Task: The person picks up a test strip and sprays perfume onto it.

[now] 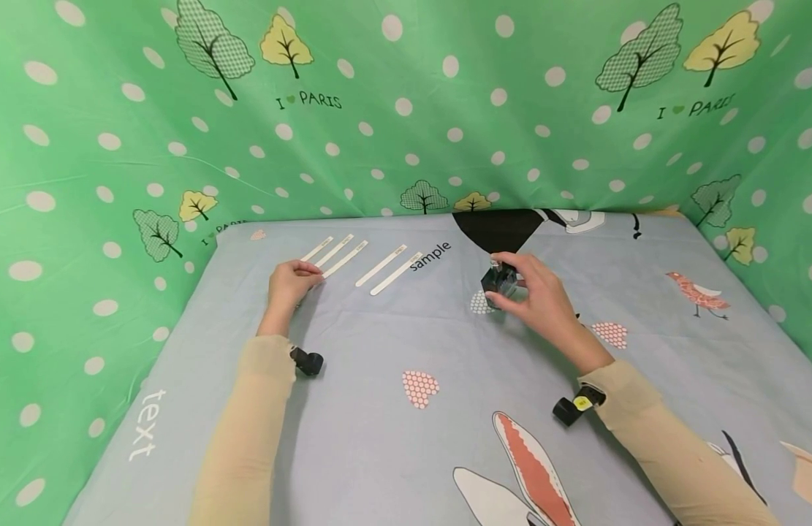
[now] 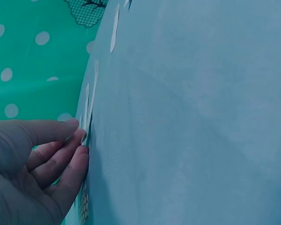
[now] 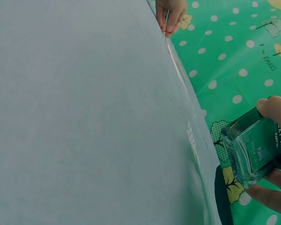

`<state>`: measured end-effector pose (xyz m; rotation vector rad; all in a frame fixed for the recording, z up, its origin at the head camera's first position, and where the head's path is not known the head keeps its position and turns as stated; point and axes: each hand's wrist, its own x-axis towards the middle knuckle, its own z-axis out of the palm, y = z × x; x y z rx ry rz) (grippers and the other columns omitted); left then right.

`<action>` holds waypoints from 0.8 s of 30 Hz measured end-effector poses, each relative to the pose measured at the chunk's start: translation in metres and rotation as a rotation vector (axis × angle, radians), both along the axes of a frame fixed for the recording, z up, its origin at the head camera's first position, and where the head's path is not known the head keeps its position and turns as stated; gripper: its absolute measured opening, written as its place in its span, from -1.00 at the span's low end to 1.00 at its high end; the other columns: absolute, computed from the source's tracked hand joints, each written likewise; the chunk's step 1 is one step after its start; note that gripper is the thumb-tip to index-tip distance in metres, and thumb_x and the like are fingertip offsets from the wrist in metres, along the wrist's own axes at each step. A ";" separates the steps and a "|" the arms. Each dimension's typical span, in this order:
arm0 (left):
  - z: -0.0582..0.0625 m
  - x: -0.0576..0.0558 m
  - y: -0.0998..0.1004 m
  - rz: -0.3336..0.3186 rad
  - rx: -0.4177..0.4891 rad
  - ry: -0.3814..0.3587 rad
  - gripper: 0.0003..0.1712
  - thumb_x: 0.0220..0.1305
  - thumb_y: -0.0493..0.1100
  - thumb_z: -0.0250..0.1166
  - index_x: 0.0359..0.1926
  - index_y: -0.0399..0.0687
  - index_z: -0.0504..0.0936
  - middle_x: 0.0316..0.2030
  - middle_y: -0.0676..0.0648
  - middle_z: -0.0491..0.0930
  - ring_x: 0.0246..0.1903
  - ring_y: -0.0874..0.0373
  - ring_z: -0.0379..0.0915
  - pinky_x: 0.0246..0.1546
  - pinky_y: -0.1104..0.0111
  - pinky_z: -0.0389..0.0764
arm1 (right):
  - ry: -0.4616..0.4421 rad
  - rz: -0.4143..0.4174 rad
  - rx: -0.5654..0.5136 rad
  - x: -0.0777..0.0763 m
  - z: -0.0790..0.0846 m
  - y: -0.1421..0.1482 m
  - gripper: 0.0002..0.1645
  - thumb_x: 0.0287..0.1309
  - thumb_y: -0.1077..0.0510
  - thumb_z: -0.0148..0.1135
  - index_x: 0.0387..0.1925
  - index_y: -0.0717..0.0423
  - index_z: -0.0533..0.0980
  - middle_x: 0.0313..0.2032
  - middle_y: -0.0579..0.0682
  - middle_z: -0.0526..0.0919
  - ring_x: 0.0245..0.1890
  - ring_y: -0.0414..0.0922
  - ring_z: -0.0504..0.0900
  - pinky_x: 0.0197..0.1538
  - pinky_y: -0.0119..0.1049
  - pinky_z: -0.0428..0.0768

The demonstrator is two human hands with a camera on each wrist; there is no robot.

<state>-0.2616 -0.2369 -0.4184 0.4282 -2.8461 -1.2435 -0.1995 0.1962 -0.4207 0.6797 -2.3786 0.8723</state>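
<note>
In the head view my left hand (image 1: pixel 294 286) is at the near ends of several narrow white perfume test strips (image 1: pixel 344 259), its thumb and fingertips pinching the end of one. In the left wrist view the thumb and fingers of the left hand (image 2: pixel 47 164) come together at the strip ends (image 2: pixel 86 110). My right hand (image 1: pixel 540 296) grips a dark, clear-edged glass perfume bottle (image 1: pixel 499 283), tilted, between thumb and fingers. Lettering including "Paris" shows on the perfume bottle (image 3: pixel 255 147) in the right wrist view, where the right hand (image 3: pixel 277 140) is partly cut off.
Two more strips (image 1: pixel 387 270) lie apart to the right, beside the printed word "sample". A grey-blue printed cloth (image 1: pixel 366 431) covers the table. Behind it and at both sides hangs a green dotted curtain (image 1: pixel 353 161). Small black cameras (image 1: pixel 308 361) sit on both wrists.
</note>
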 end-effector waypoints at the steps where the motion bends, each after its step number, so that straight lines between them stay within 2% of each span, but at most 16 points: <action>1: 0.000 0.000 0.000 -0.007 -0.015 0.001 -0.74 0.23 -0.18 0.40 -0.09 -0.22 0.68 -0.16 -0.21 0.70 -0.42 0.23 0.44 -0.40 0.47 0.44 | -0.001 -0.001 0.003 0.000 0.000 0.000 -0.21 -0.05 0.13 0.58 0.25 -0.04 0.45 -0.09 0.08 0.61 -0.11 0.01 0.64 -0.17 -0.09 0.74; 6: 0.000 -0.003 0.003 -0.019 -0.095 -0.002 -0.75 0.19 -0.22 0.43 -0.13 -0.23 0.66 -0.23 -0.18 0.69 -0.47 0.25 0.43 -0.42 0.48 0.43 | -0.003 -0.005 0.010 0.000 0.000 0.000 -0.20 -0.05 0.12 0.58 0.26 -0.08 0.43 -0.09 0.08 0.61 -0.11 0.01 0.64 -0.16 -0.09 0.73; 12: 0.002 -0.006 0.008 -0.025 -0.169 -0.030 -0.80 0.19 -0.26 0.42 -0.18 -0.21 0.63 -0.25 -0.17 0.71 -0.39 0.13 0.51 -0.38 0.43 0.42 | -0.015 -0.005 0.003 0.000 0.000 0.000 -0.20 -0.04 0.12 0.58 0.26 -0.09 0.44 -0.11 0.08 0.60 -0.12 0.02 0.64 -0.15 -0.08 0.74; 17: 0.001 -0.007 0.009 -0.018 -0.163 -0.038 -0.81 0.19 -0.26 0.41 -0.19 -0.21 0.62 -0.31 -0.13 0.67 -0.39 0.11 0.49 -0.38 0.42 0.41 | -0.015 -0.003 0.001 0.000 0.000 0.000 -0.20 -0.04 0.13 0.58 0.26 -0.08 0.43 -0.08 0.09 0.60 -0.10 0.02 0.64 -0.15 -0.06 0.73; 24: 0.000 -0.007 0.010 0.000 -0.116 -0.023 -0.82 0.18 -0.25 0.42 -0.21 -0.20 0.64 -0.42 -0.03 0.58 -0.50 0.23 0.39 -0.45 0.46 0.40 | -0.014 -0.002 -0.002 0.000 0.002 0.000 -0.20 -0.04 0.14 0.57 0.27 -0.09 0.43 -0.06 0.09 0.60 -0.10 0.03 0.64 -0.15 -0.05 0.73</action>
